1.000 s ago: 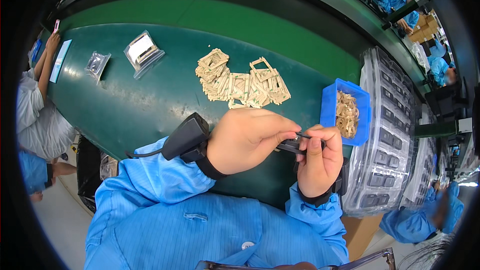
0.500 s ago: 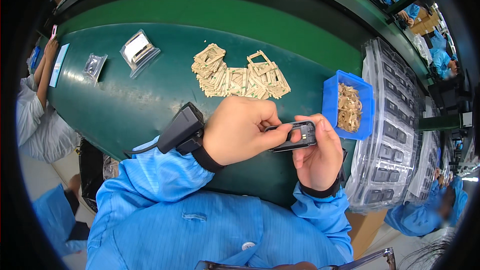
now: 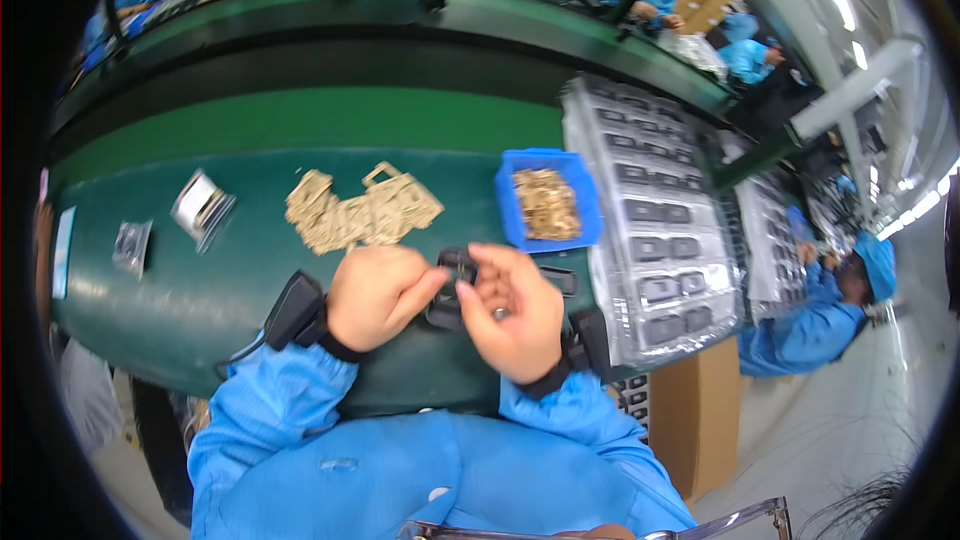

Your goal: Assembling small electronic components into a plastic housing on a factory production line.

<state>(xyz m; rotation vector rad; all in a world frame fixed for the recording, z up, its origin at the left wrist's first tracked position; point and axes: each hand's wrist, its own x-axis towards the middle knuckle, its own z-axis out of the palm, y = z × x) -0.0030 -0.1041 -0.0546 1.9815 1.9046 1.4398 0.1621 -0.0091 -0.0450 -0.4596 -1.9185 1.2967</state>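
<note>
My right hand [image 3: 512,312] is closed round a small black plastic housing [image 3: 446,313], with the thumb on its near part and the fingers along its far right edge. Some gold-coloured spots show inside the housing. Curled at its left side is my left hand [image 3: 378,296], thumb tip against the housing's edge. Whether anything small sits between those left fingers is hidden. Beyond the hands lies a loose heap of flat beige frames [image 3: 362,212]. A flat dark rectangular part [image 3: 558,281] rests on the green table just right of my right hand.
A blue bin [image 3: 508,202] of small tan pieces stands behind the dark part. Stacked clear trays [image 3: 650,212] of black parts fill the right side. Two clear bags [image 3: 203,208] [image 3: 132,245] lie at left. A cardboard box [image 3: 695,420] stands below the trays; co-workers sit beyond.
My view has swung to the right. The housing has turned from lying crosswise to pointing away from me. The dark part beside my right hand now shows.
</note>
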